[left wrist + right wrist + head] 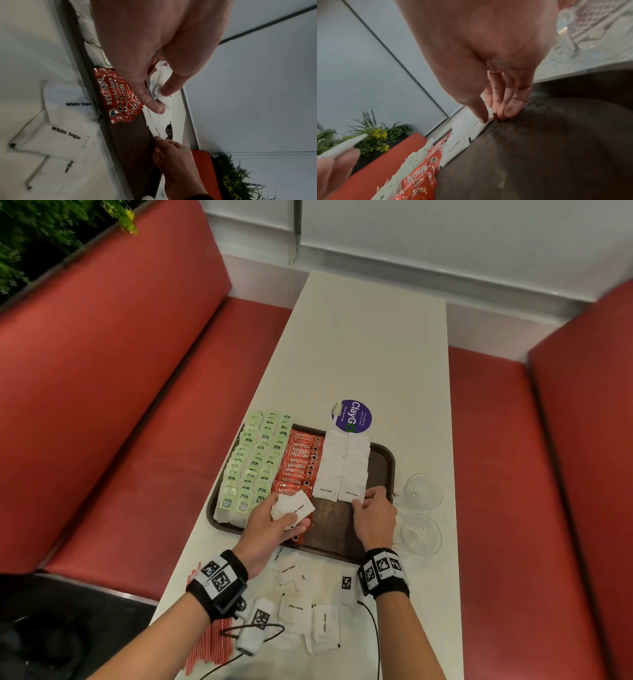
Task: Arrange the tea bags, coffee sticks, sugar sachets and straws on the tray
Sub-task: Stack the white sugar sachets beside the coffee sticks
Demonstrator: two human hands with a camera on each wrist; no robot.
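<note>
A dark brown tray [383, 463] holds rows of green tea bags [253, 467], red coffee sticks [301, 463] and two columns of white sugar sachets [344, 465]. My left hand [274, 525] hovers over the tray's near part and grips a bunch of sugar sachets [293, 506], which the left wrist view shows crumpled between thumb and fingers [159, 81]. My right hand [371, 510] pinches the near edge of the front sachet [352, 493] in the right column [485, 119]. Loose sugar sachets [308, 611] lie on the table before the tray. Red-striped straws [209, 642] lie at the near left edge.
Two clear glass cups [423, 491] [421, 534] stand right of the tray. A round purple sticker [352, 416] sits on the white table [370, 344] beyond the tray. Red bench seats [120, 405] flank the table. Cables [257, 631] trail from my wristbands.
</note>
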